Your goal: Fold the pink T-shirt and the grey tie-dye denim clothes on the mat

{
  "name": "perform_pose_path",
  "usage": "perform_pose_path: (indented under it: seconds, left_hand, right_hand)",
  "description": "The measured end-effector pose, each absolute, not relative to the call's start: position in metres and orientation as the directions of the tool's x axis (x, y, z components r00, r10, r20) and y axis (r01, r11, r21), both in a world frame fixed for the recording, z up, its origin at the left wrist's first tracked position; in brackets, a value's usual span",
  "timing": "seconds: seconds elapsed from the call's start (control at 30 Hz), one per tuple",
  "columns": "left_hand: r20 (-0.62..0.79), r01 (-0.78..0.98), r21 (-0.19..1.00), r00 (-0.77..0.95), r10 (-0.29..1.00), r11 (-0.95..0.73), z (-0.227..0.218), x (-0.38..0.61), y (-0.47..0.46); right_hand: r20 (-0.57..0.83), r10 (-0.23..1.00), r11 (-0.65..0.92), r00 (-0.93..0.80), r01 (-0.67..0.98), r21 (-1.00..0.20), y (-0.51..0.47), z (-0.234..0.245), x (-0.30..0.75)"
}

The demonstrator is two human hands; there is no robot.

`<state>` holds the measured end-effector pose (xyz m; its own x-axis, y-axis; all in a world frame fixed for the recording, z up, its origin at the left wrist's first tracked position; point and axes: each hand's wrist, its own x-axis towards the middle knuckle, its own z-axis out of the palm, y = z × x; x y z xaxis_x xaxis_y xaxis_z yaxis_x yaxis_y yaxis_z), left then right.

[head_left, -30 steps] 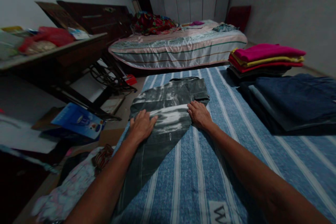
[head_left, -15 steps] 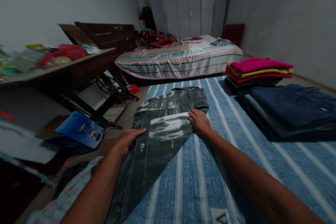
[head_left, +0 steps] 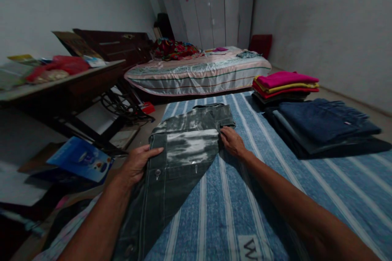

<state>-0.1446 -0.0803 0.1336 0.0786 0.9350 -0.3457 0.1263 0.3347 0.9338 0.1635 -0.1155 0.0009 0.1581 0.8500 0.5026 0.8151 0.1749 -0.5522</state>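
A dark grey-green and white patterned button-up shirt (head_left: 183, 175) lies partly folded on the blue striped bedding. Its collar end points away from me and its button strip runs down the left side. My left hand (head_left: 139, 163) grips the shirt's left edge, thumb on top and the other fingers hidden beneath. At the right edge, by the short sleeve, my right hand (head_left: 232, 140) pinches the cloth at the corner of the fold. The near part of the shirt slants down to the lower left.
Right of the shirt sit a pile of folded bright clothes (head_left: 286, 83) and folded dark jeans (head_left: 324, 124). A sewing machine table (head_left: 88, 79) with bags on it stands left, a blue box (head_left: 82, 159) below. Beyond is another bed (head_left: 199, 75).
The view has shifted slightly, so the surroundings sit further left. My left hand has raised the shirt's left edge a little; my right hand keeps its hold at the right edge.
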Motion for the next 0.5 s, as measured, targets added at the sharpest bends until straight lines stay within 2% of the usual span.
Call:
perform_pose_path:
  seconds: [0.13,0.23,0.37,0.43,0.5]
  left_hand:
    - [-0.232,0.179,0.962,0.153,0.961,0.204,0.158,-0.130,-0.107]
    - [-0.090,0.352,0.936,0.211,0.973,0.011,0.174,-0.114,-0.138]
    - [0.059,0.593,0.737,0.420,0.906,-0.323,0.175,-0.092,-0.190]
    - [0.125,0.615,0.600,0.559,0.819,-0.512,0.162,-0.083,-0.214]
    - [0.168,0.546,0.447,0.727,0.666,-0.709,0.142,-0.074,-0.235]
  right_hand:
    - [0.494,0.809,0.139,0.318,0.713,-0.687,-0.140,0.001,0.189]
    - [0.462,0.783,0.120,0.417,0.628,-0.769,-0.164,0.001,0.204]
    - [0.412,0.768,0.117,0.490,0.525,-0.843,-0.198,0.003,0.215]
    - [0.386,0.769,0.116,0.510,0.482,-0.868,-0.214,0.002,0.217]
    - [0.363,0.772,0.110,0.522,0.452,-0.885,-0.228,0.000,0.218]
